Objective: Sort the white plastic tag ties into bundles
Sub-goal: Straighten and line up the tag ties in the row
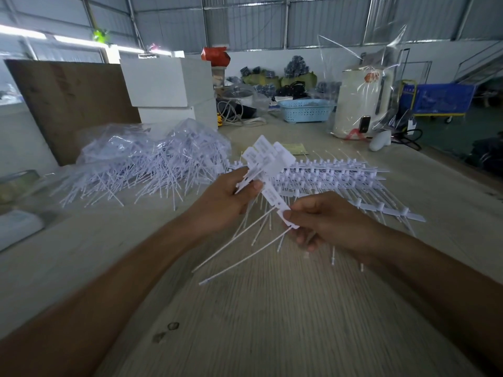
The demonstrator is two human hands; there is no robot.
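Note:
My left hand (226, 200) grips a fanned bunch of white tag ties (265, 156); their flat label ends point up and away, and their thin tails hang down below my palm. My right hand (324, 221) pinches the label end of a single tag tie (275, 198) that leans against the bunch, its long tail trailing down to the left. A big loose heap of tag ties (152, 164), partly in clear plastic, lies at the left. Behind my hands lie rows of aligned tag ties (340, 172) on the table.
The wooden table (272, 308) stretches toward me. White boxes (166, 83) and a brown board (68, 104) stand behind the heap. A blue basket (304, 110), a white appliance in plastic wrap (362, 102) and a phone (364, 123) sit at the back right.

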